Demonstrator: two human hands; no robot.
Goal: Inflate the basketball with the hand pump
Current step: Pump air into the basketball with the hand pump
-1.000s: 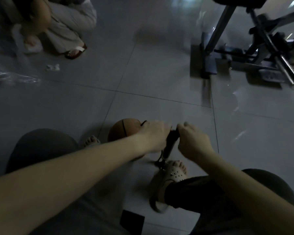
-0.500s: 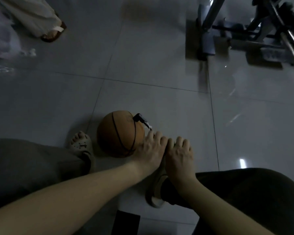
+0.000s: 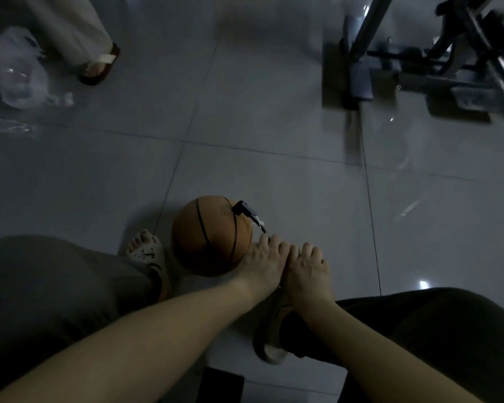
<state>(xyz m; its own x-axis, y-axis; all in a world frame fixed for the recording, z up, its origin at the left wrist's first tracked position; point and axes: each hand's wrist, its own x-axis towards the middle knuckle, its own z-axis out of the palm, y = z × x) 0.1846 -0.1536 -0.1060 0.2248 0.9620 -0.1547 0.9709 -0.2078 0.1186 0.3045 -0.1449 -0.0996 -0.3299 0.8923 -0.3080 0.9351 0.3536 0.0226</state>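
An orange basketball (image 3: 210,237) sits on the tiled floor between my feet. A black pump nozzle (image 3: 243,212) is plugged into its top right, and a thin hose runs from it down under my fingers. My left hand (image 3: 264,263) and my right hand (image 3: 307,271) are side by side just right of the ball, low over my right shoe, fingers curled down over the pump handle. The handle and the pump body are hidden beneath my hands.
My left sandal (image 3: 149,254) touches the ball's left side; my right shoe (image 3: 271,341) is under my hands. Another person's foot (image 3: 96,68) and a plastic bag (image 3: 15,71) are at far left. A metal exercise machine (image 3: 419,62) stands at far right. A dark flat object (image 3: 221,385) lies at the bottom edge.
Both hands have pushed the pump handle down from its raised position to low over my right shoe. My view has tilted downward, and the ball now shows in full.
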